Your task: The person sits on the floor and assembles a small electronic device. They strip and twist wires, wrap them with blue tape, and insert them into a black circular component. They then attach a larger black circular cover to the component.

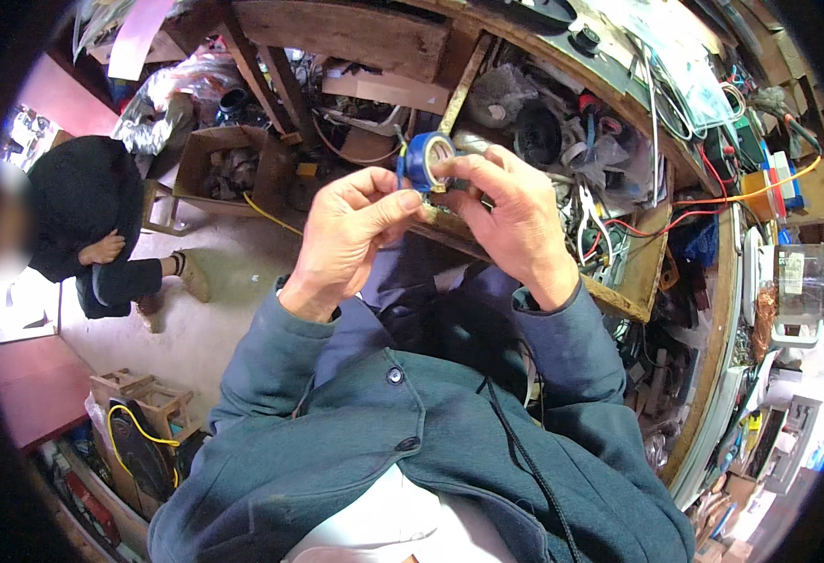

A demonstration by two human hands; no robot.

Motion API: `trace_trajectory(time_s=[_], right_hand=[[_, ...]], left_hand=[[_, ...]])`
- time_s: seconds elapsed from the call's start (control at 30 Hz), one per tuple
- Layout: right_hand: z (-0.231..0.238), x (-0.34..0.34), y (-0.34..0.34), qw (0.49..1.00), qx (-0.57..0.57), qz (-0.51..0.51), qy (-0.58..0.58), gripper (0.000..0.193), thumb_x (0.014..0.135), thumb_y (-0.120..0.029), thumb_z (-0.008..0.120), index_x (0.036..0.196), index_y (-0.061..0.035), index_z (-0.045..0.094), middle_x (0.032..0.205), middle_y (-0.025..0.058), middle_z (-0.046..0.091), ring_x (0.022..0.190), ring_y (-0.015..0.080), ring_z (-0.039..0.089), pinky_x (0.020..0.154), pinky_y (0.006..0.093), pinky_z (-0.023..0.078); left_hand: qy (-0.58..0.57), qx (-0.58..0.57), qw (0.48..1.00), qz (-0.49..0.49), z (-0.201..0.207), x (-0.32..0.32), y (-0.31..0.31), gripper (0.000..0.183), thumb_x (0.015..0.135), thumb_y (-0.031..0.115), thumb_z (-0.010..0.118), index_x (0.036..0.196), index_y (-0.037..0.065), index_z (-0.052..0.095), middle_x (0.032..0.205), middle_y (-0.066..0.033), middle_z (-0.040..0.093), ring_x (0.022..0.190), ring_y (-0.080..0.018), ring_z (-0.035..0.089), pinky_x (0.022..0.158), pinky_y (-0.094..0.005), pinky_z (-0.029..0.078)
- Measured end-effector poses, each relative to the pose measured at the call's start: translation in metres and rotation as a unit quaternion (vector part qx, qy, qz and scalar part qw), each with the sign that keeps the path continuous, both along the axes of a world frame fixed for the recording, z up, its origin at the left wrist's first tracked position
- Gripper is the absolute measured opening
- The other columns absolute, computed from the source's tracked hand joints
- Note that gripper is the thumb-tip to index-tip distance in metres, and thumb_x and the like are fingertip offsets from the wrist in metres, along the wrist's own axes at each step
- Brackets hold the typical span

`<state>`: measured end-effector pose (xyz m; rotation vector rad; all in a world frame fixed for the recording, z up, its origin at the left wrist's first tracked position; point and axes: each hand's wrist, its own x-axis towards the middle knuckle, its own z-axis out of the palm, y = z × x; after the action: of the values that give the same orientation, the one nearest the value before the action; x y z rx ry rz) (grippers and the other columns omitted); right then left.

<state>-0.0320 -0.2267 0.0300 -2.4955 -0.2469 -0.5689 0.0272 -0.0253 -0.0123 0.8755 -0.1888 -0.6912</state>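
Workshop clutter (534, 131) surrounds the fingers I'm watching from afar. My right fingers (473, 172) grasp the blue tape (419, 164), which lies just left of their tips, core facing them, axis roughly crosswise. My left fingers (393, 208), at its other side, pinch something thin, too small to tell. Beyond them runs the desk (609, 94); well left, a person (93, 211).

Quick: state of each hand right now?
Left hand: closed, pinching a thin blue piece, identity unclear.
Right hand: closed, holding a blue tape roll.
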Motion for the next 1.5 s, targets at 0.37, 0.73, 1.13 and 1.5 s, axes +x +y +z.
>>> trace_trajectory(time_s=[0.37,0.73,1.13,1.5], right_hand=[[-0.009,-0.006,0.002,0.996,0.064,0.047,0.029,0.022,0.079,-0.006,0.08,0.098,-0.0054,0.07,0.084,0.0125,0.058,0.076,0.0322,0.063,0.066,0.0406,0.05],[-0.005,-0.014,0.0,0.975,0.176,0.067,0.118,0.02,0.088,-0.015,0.081,0.094,0.0,0.07,0.074,0.0037,0.057,0.066,0.0144,0.052,0.06,0.0301,0.042],[0.004,-0.016,0.008,0.593,0.74,0.107,0.299,0.036,0.094,-0.011,0.07,0.127,0.0043,0.064,0.08,-0.0046,0.058,0.054,0.0018,0.035,0.05,0.0186,0.028],[-0.009,0.01,0.005,0.997,0.045,0.023,0.056,0.055,0.081,-0.008,0.078,0.133,-0.0174,0.066,0.077,0.0037,0.059,0.069,0.0215,0.064,0.062,0.0353,0.051]], left_hand=[[-0.23,0.193,0.941,0.156,-0.003,-0.005,-0.015,0.023,0.096,0.003,0.073,0.117,-0.004,0.07,0.1,-0.0054,0.074,0.089,-0.0082,0.067,0.08,-0.0231,0.054],[-0.256,0.238,0.926,0.143,-0.006,0.001,-0.014,0.014,0.092,0.005,0.075,0.101,-0.005,0.075,0.086,-0.005,0.076,0.077,-0.006,0.065,0.069,-0.0236,0.053],[-0.218,0.183,0.957,0.062,-0.006,0.004,-0.003,0.013,0.093,0.005,0.074,0.103,-0.002,0.077,0.091,-0.0023,0.076,0.083,-0.0057,0.065,0.075,-0.0228,0.052],[-0.105,0.108,0.989,0.009,0.005,0.009,0.009,0.011,0.093,0.007,0.075,0.1,-0.002,0.076,0.088,-0.0011,0.074,0.076,-0.0034,0.059,0.069,-0.0198,0.046]])
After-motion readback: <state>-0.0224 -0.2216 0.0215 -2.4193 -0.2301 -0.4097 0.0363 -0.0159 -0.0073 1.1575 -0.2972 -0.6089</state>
